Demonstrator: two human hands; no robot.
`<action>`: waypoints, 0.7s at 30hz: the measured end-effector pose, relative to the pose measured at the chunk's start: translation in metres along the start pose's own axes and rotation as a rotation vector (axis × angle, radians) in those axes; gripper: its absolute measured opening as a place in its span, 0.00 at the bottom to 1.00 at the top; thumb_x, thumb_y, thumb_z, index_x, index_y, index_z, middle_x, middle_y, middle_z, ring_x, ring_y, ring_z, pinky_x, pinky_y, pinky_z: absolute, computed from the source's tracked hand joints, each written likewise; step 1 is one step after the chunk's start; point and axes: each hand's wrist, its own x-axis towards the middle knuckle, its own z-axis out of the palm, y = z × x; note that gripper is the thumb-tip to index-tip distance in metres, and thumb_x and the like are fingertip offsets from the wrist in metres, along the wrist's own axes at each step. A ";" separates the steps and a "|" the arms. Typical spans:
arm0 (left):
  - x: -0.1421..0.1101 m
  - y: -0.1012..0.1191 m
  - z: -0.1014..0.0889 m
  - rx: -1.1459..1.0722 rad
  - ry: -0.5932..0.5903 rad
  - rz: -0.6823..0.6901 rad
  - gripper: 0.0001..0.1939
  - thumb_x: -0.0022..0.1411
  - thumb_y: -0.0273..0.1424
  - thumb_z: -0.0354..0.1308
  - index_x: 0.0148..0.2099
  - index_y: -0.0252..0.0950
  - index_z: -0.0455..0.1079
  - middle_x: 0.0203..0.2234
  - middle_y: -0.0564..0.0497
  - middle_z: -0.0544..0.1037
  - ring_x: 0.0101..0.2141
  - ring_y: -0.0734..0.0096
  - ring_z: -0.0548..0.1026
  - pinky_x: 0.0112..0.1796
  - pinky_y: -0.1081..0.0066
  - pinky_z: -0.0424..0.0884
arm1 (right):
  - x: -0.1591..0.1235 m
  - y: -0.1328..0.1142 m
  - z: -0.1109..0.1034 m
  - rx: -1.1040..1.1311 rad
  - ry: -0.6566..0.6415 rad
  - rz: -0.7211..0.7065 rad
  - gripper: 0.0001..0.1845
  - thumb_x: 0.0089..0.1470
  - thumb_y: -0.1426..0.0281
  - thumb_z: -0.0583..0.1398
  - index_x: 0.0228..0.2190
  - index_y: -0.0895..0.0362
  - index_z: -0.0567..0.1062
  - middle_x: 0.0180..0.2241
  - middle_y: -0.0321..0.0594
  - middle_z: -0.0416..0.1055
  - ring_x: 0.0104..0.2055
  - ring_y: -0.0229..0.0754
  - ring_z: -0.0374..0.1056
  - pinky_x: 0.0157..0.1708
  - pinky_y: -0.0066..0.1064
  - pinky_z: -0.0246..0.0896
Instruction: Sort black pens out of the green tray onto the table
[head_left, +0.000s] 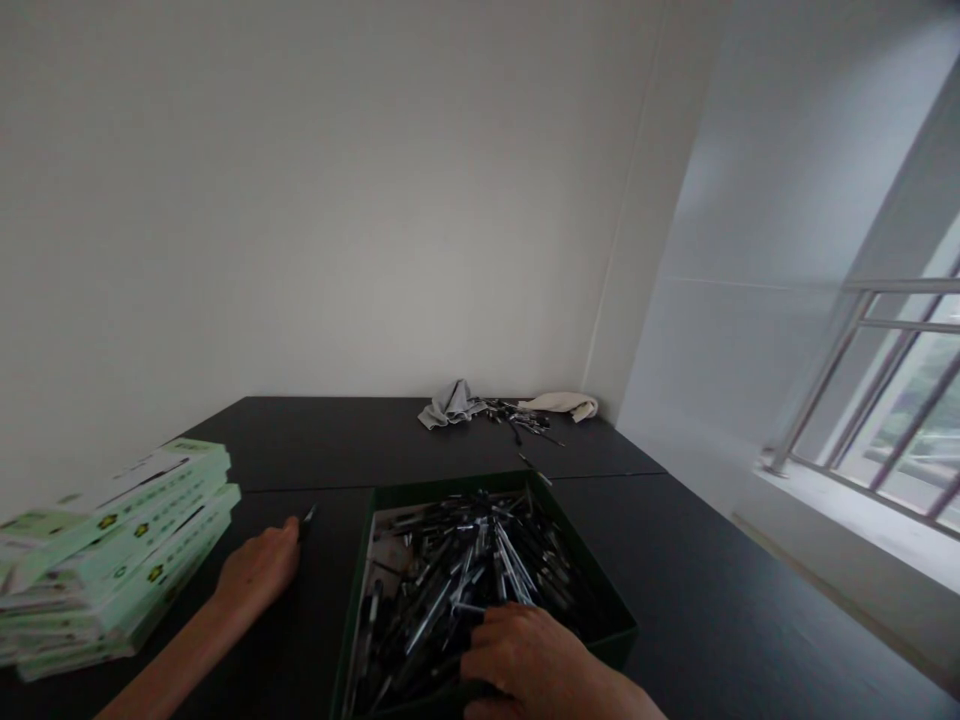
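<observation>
My left hand [259,568] is over the table between the stack of cartons and the box, its fingers closed on a dark pen [308,519] whose tip points up and away. My right hand [525,655] reaches into the near part of a dark green box [616,610]. Its fingers are curled down among many loose pens [442,590], black and clear. A pale shaft [471,607] sticks out beside these fingers. Whatever lies under the fingertips is hidden.
Pale green cartons [161,525] are stacked at the left. A grey cloth [452,405], a cream cloth [562,402] and a heap of pens [525,418] lie at the back of the black table [322,435]. One pen [535,470] lies behind the box. A railing [825,375] fronts the window.
</observation>
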 end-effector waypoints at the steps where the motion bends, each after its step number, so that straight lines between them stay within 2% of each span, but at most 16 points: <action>1: -0.001 -0.003 0.000 0.022 -0.002 0.006 0.14 0.66 0.37 0.53 0.49 0.33 0.68 0.38 0.48 0.77 0.36 0.66 0.77 0.38 0.60 0.74 | 0.000 0.000 -0.002 0.028 0.000 -0.008 0.11 0.55 0.60 0.61 0.33 0.56 0.76 0.33 0.38 0.77 0.36 0.43 0.72 0.36 0.28 0.61; 6: -0.009 -0.009 0.001 0.086 0.013 0.048 0.15 0.67 0.38 0.51 0.47 0.32 0.69 0.36 0.47 0.79 0.35 0.65 0.78 0.38 0.60 0.74 | -0.009 -0.003 -0.023 0.200 0.050 -0.039 0.12 0.58 0.63 0.59 0.39 0.58 0.76 0.37 0.41 0.76 0.42 0.43 0.71 0.39 0.26 0.60; 11: -0.026 -0.003 -0.011 0.044 0.108 0.094 0.20 0.66 0.35 0.43 0.50 0.26 0.67 0.34 0.34 0.80 0.36 0.42 0.79 0.33 0.53 0.72 | -0.016 0.000 -0.049 0.249 0.153 -0.016 0.12 0.62 0.67 0.53 0.42 0.57 0.74 0.38 0.42 0.75 0.42 0.42 0.71 0.41 0.27 0.61; 12: -0.029 -0.001 -0.015 0.016 0.145 0.103 0.21 0.66 0.35 0.40 0.52 0.26 0.65 0.36 0.33 0.79 0.37 0.40 0.79 0.33 0.52 0.72 | -0.014 0.002 -0.054 0.234 0.167 -0.009 0.13 0.62 0.69 0.52 0.43 0.57 0.74 0.39 0.42 0.75 0.42 0.43 0.71 0.41 0.28 0.61; 14: -0.037 0.004 -0.023 -0.055 0.225 0.113 0.23 0.67 0.36 0.36 0.55 0.28 0.61 0.41 0.34 0.78 0.39 0.42 0.78 0.35 0.53 0.71 | -0.003 0.004 -0.062 0.193 0.176 -0.013 0.16 0.62 0.72 0.49 0.48 0.56 0.71 0.41 0.44 0.75 0.43 0.44 0.72 0.43 0.30 0.62; 17: -0.047 0.015 -0.032 -0.190 0.305 0.134 0.21 0.67 0.39 0.37 0.56 0.35 0.58 0.45 0.40 0.76 0.40 0.50 0.77 0.37 0.59 0.71 | 0.029 0.003 -0.065 0.131 0.113 -0.098 0.19 0.61 0.73 0.50 0.52 0.54 0.69 0.43 0.45 0.76 0.45 0.46 0.72 0.43 0.33 0.64; 21: -0.054 0.028 -0.028 -0.371 0.341 0.178 0.19 0.67 0.40 0.40 0.55 0.38 0.58 0.42 0.46 0.76 0.40 0.61 0.77 0.40 0.66 0.71 | 0.082 -0.005 -0.045 -0.050 0.006 -0.169 0.22 0.57 0.74 0.52 0.52 0.51 0.69 0.39 0.47 0.77 0.40 0.52 0.75 0.30 0.35 0.68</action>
